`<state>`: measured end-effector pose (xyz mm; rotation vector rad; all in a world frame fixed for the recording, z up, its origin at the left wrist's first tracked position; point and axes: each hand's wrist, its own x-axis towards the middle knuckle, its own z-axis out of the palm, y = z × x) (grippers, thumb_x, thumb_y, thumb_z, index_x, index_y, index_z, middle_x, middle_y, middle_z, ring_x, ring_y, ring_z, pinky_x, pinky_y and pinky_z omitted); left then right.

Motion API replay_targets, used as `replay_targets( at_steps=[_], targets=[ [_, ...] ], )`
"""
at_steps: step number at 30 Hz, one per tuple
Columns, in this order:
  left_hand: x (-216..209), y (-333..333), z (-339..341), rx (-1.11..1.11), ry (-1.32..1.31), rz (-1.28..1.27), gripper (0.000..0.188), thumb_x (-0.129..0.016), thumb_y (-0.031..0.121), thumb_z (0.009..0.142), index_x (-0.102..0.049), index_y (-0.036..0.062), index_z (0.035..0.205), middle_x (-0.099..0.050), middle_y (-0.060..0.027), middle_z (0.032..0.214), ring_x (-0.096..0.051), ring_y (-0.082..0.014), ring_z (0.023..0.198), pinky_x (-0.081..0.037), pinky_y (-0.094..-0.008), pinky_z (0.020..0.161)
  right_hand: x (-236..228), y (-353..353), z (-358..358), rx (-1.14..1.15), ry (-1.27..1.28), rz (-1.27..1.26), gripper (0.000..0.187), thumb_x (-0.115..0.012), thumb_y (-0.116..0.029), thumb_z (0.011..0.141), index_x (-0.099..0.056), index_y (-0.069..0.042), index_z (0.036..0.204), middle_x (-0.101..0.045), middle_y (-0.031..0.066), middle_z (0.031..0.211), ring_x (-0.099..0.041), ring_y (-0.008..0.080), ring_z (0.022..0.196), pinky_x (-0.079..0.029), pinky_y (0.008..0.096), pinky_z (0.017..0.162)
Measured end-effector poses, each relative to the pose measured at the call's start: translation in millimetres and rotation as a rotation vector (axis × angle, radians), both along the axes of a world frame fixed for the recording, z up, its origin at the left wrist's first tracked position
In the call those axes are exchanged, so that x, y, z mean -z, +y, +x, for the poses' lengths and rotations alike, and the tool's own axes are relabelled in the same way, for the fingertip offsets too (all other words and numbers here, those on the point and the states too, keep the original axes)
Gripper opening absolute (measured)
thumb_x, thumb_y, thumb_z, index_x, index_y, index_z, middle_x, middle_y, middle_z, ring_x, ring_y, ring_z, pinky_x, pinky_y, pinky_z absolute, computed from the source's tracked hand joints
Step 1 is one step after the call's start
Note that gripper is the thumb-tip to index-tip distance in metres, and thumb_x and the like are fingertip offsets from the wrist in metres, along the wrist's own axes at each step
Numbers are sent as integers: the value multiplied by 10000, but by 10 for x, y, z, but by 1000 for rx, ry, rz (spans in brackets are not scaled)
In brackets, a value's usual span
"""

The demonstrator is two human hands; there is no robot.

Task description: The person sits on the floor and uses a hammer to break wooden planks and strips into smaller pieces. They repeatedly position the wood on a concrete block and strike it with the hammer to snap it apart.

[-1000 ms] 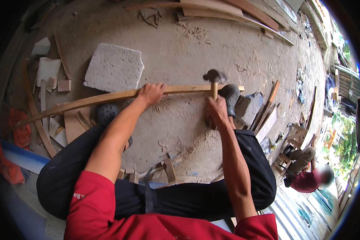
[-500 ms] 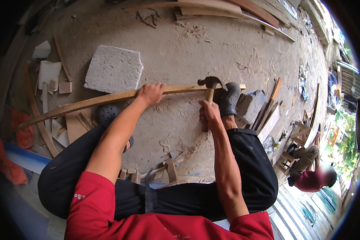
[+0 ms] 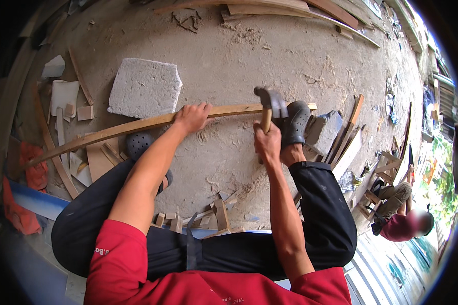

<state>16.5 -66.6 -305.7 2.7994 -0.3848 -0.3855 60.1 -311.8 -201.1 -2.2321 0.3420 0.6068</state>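
A long, narrow wooden strip (image 3: 132, 123) runs across in front of me from the far left to my right shoe. My left hand (image 3: 192, 118) is closed over it near its middle, fingers curled around the far edge. In my right hand (image 3: 268, 142) is a claw hammer (image 3: 273, 99), gripped by its wooden handle. The dark hammer head is over the strip's right part, slightly blurred; whether it touches the wood I cannot tell. My right foot in a dark clog (image 3: 296, 122) rests at the strip's right end.
A pale rough block (image 3: 145, 87) lies beyond the strip. Beside my right foot sits a grey block (image 3: 325, 133) with timber offcuts (image 3: 352, 122). Small wood blocks (image 3: 221, 214) lie near my legs. Boards (image 3: 269, 10) lie at the far side. Another person (image 3: 399, 223) sits at the right.
The hammer head has turned and shifted slightly in my right hand, which has moved only a little. My left hand stays on the strip.
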Motion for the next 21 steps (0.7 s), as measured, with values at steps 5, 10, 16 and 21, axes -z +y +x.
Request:
replay_targets(
  at_steps=[5,10,16,21],
  targets=[
    [44,-4,-12,0,-30,-21,449,-655,396,878,-521,28,1097,-627,-131,894,-687,-289,739,-558,-400,588,-28,-99,139,-100,158,-128,265,-548,-222,847,-625,26,898,-626,155,626,-647,250,542,-504,386,517],
    [87,7,-28,-14,-13,-5,446,-653,395,879,-516,32,1098,-631,-131,906,-688,-296,741,-560,-406,593,-217,38,173,-63,-21,-66,296,-598,-258,871,-579,32,817,-556,154,587,-569,220,541,-475,397,579],
    [62,-12,1,-7,-32,-12,446,-648,399,883,-510,32,1096,-633,-128,903,-690,-290,738,-559,-403,586,189,3,-108,-20,111,-84,236,-578,-208,875,-561,17,807,-550,102,571,-565,192,490,-455,360,488],
    [49,2,-19,-15,-23,-16,463,-649,401,883,-508,28,1118,-637,-129,909,-691,-292,744,-561,-401,604,27,27,116,85,69,89,229,-591,-216,907,-537,-21,799,-492,13,538,-484,125,397,-397,302,365]
  ],
)
